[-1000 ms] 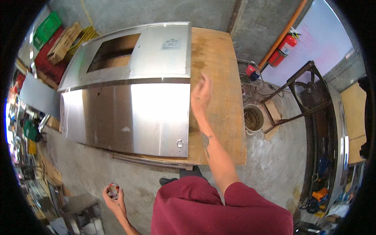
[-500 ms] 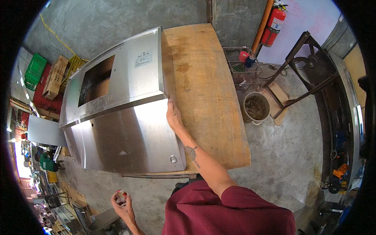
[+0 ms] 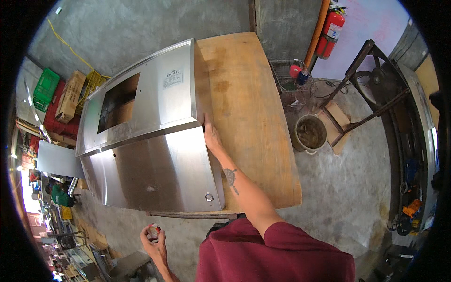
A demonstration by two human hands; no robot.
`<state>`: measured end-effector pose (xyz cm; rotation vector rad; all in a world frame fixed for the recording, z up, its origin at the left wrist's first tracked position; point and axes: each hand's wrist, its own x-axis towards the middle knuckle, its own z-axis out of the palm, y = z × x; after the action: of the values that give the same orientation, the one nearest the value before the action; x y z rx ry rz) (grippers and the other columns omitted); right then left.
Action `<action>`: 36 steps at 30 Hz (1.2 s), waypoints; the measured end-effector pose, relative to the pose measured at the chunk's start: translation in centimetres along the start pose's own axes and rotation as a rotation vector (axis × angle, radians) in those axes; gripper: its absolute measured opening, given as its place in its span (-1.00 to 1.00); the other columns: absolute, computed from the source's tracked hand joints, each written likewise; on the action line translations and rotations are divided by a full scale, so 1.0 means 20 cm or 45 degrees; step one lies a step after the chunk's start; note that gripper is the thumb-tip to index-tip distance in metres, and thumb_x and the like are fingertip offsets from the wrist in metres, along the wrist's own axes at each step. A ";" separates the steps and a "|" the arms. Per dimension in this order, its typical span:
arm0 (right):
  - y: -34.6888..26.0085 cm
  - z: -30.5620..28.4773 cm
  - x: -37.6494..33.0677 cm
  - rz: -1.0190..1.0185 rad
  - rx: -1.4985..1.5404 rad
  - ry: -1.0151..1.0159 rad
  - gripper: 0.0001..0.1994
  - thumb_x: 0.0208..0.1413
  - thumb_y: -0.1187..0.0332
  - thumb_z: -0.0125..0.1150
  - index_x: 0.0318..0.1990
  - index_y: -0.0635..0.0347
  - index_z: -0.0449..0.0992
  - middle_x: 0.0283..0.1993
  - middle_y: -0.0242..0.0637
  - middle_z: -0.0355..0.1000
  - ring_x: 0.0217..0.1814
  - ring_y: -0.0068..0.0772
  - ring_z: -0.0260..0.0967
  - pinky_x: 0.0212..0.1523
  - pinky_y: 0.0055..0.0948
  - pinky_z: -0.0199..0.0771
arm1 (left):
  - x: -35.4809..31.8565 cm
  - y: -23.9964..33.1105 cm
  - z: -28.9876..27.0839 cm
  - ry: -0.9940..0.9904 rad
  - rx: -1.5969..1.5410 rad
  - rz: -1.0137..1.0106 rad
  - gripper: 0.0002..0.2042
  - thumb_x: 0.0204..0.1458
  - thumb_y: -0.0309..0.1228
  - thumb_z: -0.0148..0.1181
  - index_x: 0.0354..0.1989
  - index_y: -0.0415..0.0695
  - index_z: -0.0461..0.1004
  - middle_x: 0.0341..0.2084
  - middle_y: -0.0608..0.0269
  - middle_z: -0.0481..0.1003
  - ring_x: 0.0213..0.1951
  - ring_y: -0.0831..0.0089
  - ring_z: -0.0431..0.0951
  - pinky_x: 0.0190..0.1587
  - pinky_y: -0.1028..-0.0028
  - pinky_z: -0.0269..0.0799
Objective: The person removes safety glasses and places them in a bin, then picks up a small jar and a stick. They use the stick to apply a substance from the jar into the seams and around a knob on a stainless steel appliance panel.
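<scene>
A large brushed stainless steel hood (image 3: 155, 174) lies on a wooden board (image 3: 249, 113), with a rectangular cut-out, a printed label and a small metal ring fitting on its faces. My right hand (image 3: 213, 137) rests against the hood's right side, just below the corner where two faces meet; its fingers look stretched along the metal, though the fingertips are partly hidden. Below the hood's front edge, my left hand (image 3: 156, 248) is closed around a small round object, clear with red, seen from above (image 3: 153, 230). Its kind is too small to make out.
A bucket (image 3: 309, 133), a wire rack (image 3: 289, 82) and a dark metal frame (image 3: 364, 89) stand right of the board. Behind them hangs a fire extinguisher (image 3: 330, 33). Crates and a cardboard box (image 3: 70, 97) are at the left; a person in green (image 3: 61, 195) is farther off.
My left hand has risen slightly and moved right, still holding the small object. My right hand stays at the hood's side. The whole view has shifted a little.
</scene>
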<state>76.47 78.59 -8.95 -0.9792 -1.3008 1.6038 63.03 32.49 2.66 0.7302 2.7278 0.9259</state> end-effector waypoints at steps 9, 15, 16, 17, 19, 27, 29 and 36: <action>-0.13 0.06 0.03 -0.289 0.029 -0.041 -0.22 0.74 -0.11 -0.32 0.80 0.34 0.00 0.91 0.04 -0.11 0.96 0.00 -0.22 0.89 -0.11 -0.23 | 0.05 0.03 0.06 -0.101 -0.092 0.038 -0.46 0.21 -0.36 0.60 0.33 -0.21 0.56 0.11 0.13 0.62 -0.02 0.29 0.64 0.08 0.29 0.59; 0.22 -0.17 0.13 0.042 0.179 0.398 -0.22 0.72 -0.18 -0.11 0.79 0.22 0.14 0.87 -0.10 0.08 0.88 -0.10 0.01 0.85 -0.08 -0.03 | 0.03 -0.05 -0.12 0.004 -0.145 -0.029 -0.43 0.16 -0.34 0.63 0.32 -0.15 0.57 0.13 0.09 0.62 -0.04 0.24 0.67 0.06 0.24 0.64; 0.31 -0.60 0.42 0.074 0.168 0.421 -0.25 0.74 -0.15 -0.15 0.81 0.15 0.12 0.89 -0.11 0.01 0.91 -0.10 -0.08 0.85 -0.09 -0.07 | 0.17 -0.04 -0.02 -0.030 -0.281 0.134 -0.43 0.15 -0.33 0.64 0.32 -0.14 0.58 0.13 0.08 0.62 -0.04 0.22 0.68 0.06 0.22 0.65; 0.40 -0.55 0.35 0.144 0.082 0.403 -0.27 0.74 -0.15 -0.14 0.78 0.16 0.15 0.84 -0.12 0.05 0.84 -0.12 -0.04 0.79 -0.10 -0.03 | 0.10 -0.15 -0.08 -0.013 -0.218 0.055 -0.42 0.15 -0.31 0.64 0.33 -0.12 0.58 0.13 0.09 0.62 -0.04 0.23 0.68 0.04 0.23 0.65; 0.39 -0.41 0.25 0.150 -0.095 0.351 -0.30 0.74 -0.14 -0.12 0.73 0.17 0.21 0.72 -0.12 0.14 0.70 -0.16 0.05 0.67 -0.12 0.06 | 0.08 -0.38 -0.27 0.004 -0.135 -0.059 -0.41 0.15 -0.26 0.64 0.34 -0.08 0.58 0.14 0.10 0.63 -0.03 0.25 0.67 0.02 0.23 0.66; -0.71 0.09 0.38 -0.336 -0.687 -0.059 -0.37 0.73 -0.13 -0.06 0.54 0.24 0.44 0.28 -0.14 0.48 0.15 -0.30 0.38 0.17 -0.22 0.41 | 0.02 -1.02 -0.56 0.036 -0.155 -0.281 -0.40 0.23 -0.06 0.56 0.37 -0.04 0.57 0.19 0.08 0.60 0.04 0.06 0.71 0.13 0.10 0.66; -0.85 0.48 0.26 -0.409 -0.740 -0.223 -0.38 0.73 -0.13 -0.04 0.49 0.26 0.50 0.17 -0.14 0.56 0.01 -0.34 0.47 0.05 -0.24 0.50 | 0.06 -1.17 -0.68 0.055 -0.168 -0.284 -0.41 0.25 -0.06 0.54 0.38 -0.01 0.55 0.21 0.07 0.59 0.10 0.02 0.69 0.17 0.06 0.64; 0.33 1.95 -0.81 -0.318 -0.632 -0.804 -0.46 0.72 -0.10 0.01 0.01 0.26 0.65 -0.52 -0.49 0.22 -0.57 -0.61 0.12 -0.50 -0.45 0.19 | 0.08 -1.61 -1.08 0.138 -0.135 -0.264 -0.43 0.30 -0.05 0.50 0.40 0.04 0.51 0.23 0.07 0.60 0.21 -0.06 0.66 0.23 -0.01 0.62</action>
<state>45.15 49.50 -8.11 -0.5506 -2.2346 1.4713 42.21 -0.23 0.12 0.3797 2.7542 1.0790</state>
